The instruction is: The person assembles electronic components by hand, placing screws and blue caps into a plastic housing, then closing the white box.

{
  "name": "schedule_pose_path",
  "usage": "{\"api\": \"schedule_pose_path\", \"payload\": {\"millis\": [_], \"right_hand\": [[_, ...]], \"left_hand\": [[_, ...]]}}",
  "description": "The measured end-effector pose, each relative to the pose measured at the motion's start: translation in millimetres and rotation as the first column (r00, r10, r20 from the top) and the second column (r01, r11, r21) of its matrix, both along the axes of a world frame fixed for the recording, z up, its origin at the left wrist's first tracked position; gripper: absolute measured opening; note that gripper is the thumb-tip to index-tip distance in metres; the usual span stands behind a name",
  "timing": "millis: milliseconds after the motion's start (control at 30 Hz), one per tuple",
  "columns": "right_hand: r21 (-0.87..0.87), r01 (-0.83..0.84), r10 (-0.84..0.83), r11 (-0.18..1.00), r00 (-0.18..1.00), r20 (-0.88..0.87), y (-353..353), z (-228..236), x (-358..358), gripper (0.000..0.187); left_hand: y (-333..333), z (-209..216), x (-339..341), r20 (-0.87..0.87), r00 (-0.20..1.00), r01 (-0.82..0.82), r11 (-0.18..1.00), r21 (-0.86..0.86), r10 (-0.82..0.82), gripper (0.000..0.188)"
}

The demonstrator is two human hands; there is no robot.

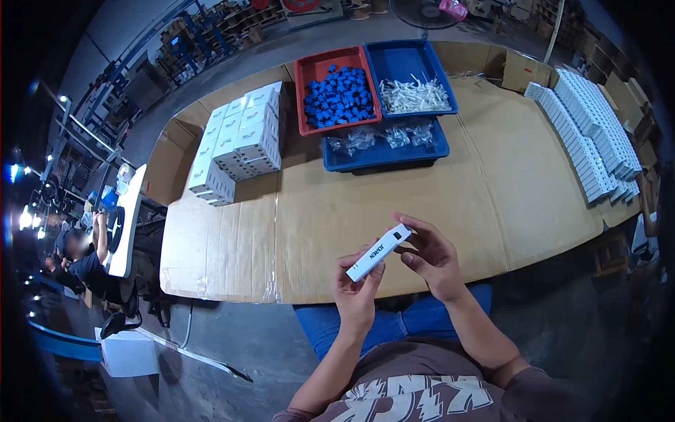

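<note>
Plainly, the slim white box (377, 254) is up in the air above the near edge of the tabletop (330, 232), tilted so that its upper end points away and to the right. The left hand (356, 292) has its grip clamped around the lower end, thumb on the near side. The right hand (439, 264) has its grip apart: fingertips at the upper end, thumb clear of the box; whether those fingertips press on it cannot be told. For good handling, the left grip should probably stay firm but light, since thin walls might dent, while the right fingers steady the end without covering the dark square. Beyond lie a lower blue tray (387, 161) of clear bags, a red tray (305, 109) of blue pieces (341, 97) and an upper blue tray (401, 58) of white pieces (415, 97). White boxes (246, 137) stand stacked at left, white blocks (594, 133) at right.
</note>
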State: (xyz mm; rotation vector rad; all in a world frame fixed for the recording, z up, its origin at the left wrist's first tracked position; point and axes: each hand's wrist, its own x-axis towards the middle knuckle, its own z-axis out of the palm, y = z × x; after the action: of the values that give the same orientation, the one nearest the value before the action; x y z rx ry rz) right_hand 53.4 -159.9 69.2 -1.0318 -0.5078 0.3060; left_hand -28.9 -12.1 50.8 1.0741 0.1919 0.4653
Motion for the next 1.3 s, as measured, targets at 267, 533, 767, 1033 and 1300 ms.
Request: {"api": "schedule_pose_path", "payload": {"millis": [267,533,767,1033,1300], "right_hand": [[0.124,-0.012,0.012,0.992,1.000,0.003,-4,7,-12,0.060],[0.121,0.001,-0.005,0.993,0.999,0.034,-12,24,-23,0.065],[0.101,0.015,-0.020,0.995,0.999,0.045,-19,21,-27,0.058],[-0.096,-0.087,0.080,0.992,0.995,-0.066,-29,-20,-17,0.049],[-0.256,0.015,-0.063,0.967,0.981,-0.182,-55,-52,-22,0.057]], "left_hand": [[-3,3,-9,0.127,0.992,0.009,0.998,0.060,-0.017,0.027],[-8,12,-21,0.235,0.972,0.000,0.993,0.117,-0.027,0.033],[-11,17,-23,0.200,0.978,0.027,0.991,0.133,-0.053,0.033],[-4,5,-16,-0.365,0.881,0.148,0.908,-0.392,-0.301,0.029],[-22,-57,-8,-0.332,0.671,0.313,0.659,-0.684,-0.663,0.036]]}}
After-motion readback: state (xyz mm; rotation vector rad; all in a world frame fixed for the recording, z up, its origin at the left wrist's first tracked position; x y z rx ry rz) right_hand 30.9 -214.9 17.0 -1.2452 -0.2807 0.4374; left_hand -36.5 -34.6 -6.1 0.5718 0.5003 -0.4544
